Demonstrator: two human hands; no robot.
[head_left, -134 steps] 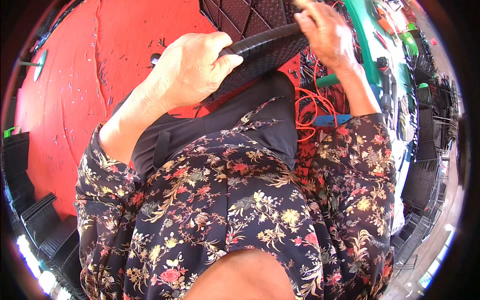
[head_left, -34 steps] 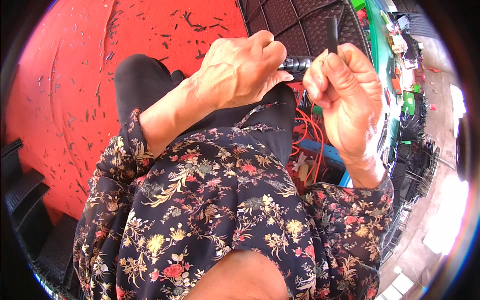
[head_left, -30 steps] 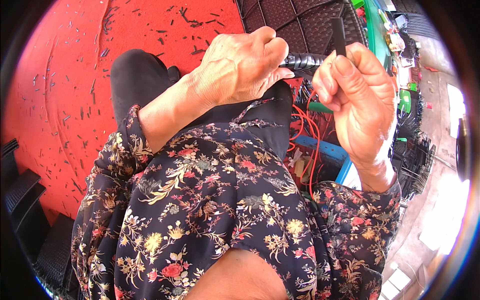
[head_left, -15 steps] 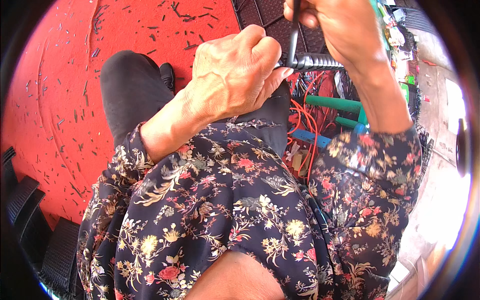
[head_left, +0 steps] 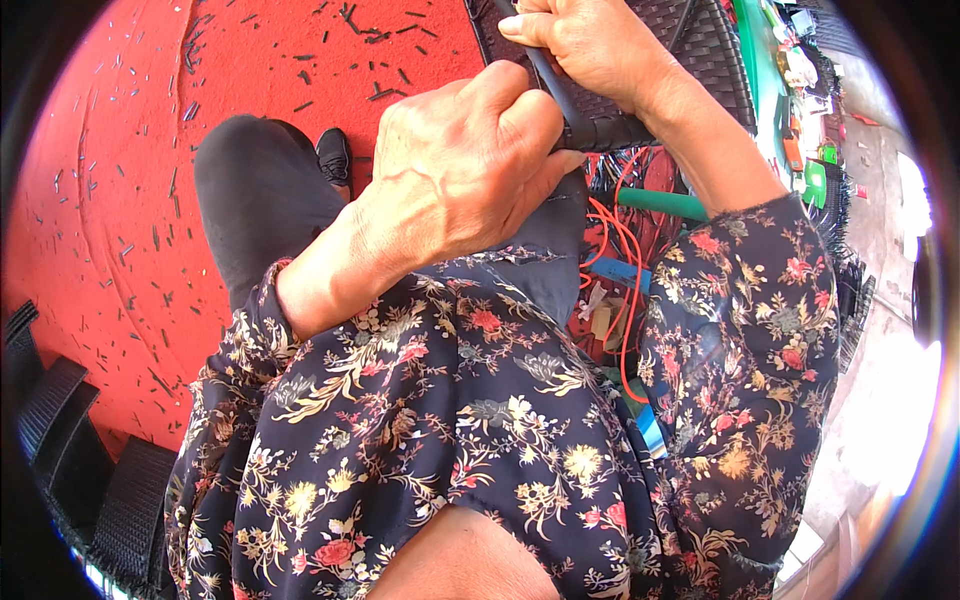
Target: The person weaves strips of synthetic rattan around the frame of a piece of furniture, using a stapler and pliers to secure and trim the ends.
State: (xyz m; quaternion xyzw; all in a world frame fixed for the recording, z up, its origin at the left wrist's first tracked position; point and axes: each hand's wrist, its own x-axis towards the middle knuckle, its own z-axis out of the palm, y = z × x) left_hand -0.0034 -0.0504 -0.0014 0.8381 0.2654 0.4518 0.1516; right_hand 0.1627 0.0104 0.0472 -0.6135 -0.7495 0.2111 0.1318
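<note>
A black woven wicker panel (head_left: 715,85) lies at the top, past my knees. Along its near edge runs a bar wrapped in black strip (head_left: 615,132). My left hand (head_left: 455,165) is closed at the left end of this bar, thumb pointing right; its curled fingertips are hidden beneath. Up from the bar, beside my left knuckles, slants a flat black plastic strip (head_left: 556,88). My right hand (head_left: 600,50) pinches the strip between thumb and fingers, up and to the right of my left hand.
Red carpet (head_left: 90,220) at left is strewn with black strip offcuts. Stacked black woven pieces (head_left: 125,495) stand at lower left. Orange cord (head_left: 632,270), a green tube (head_left: 660,203) and a blue piece (head_left: 620,272) lie right of my lap. Small mixed items (head_left: 800,70) crowd the upper right.
My right hand has moved left and slightly up, over the panel, and the strip now leans up to the left. My left hand stays nearly in place at the bar.
</note>
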